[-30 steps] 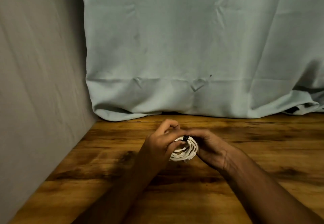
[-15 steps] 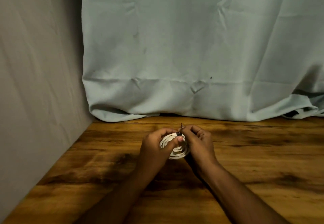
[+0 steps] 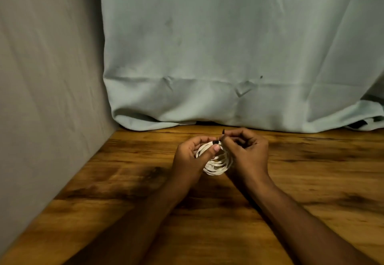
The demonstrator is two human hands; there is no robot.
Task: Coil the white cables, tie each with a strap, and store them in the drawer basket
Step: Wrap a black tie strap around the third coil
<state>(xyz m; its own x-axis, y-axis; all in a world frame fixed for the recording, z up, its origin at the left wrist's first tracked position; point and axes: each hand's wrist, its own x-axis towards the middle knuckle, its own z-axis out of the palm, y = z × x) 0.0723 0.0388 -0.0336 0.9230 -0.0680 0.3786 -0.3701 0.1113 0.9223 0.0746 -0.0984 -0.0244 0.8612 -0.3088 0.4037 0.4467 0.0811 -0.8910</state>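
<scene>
A white cable wound into a small coil [image 3: 218,164] is held just above the wooden table [image 3: 124,181], between both hands. My left hand [image 3: 191,156] grips the coil's left side, thumb pressed on its top next to a black strap [image 3: 216,141]. My right hand [image 3: 245,150] pinches the strap's free end, whose dark tip [image 3: 223,131] sticks up above my fingers. The far side of the coil is hidden behind my fingers. No drawer basket is in view.
A pale green cloth [image 3: 228,57] hangs behind the table and its hem lies on the back edge. A grey fabric wall [image 3: 41,77] closes off the left side. A dark object [image 3: 361,124] peeks from under the cloth at far right.
My right hand has turned from covering the coil's right side to pinching the strap end and drawing it upward. The coil sits more upright in my left hand.
</scene>
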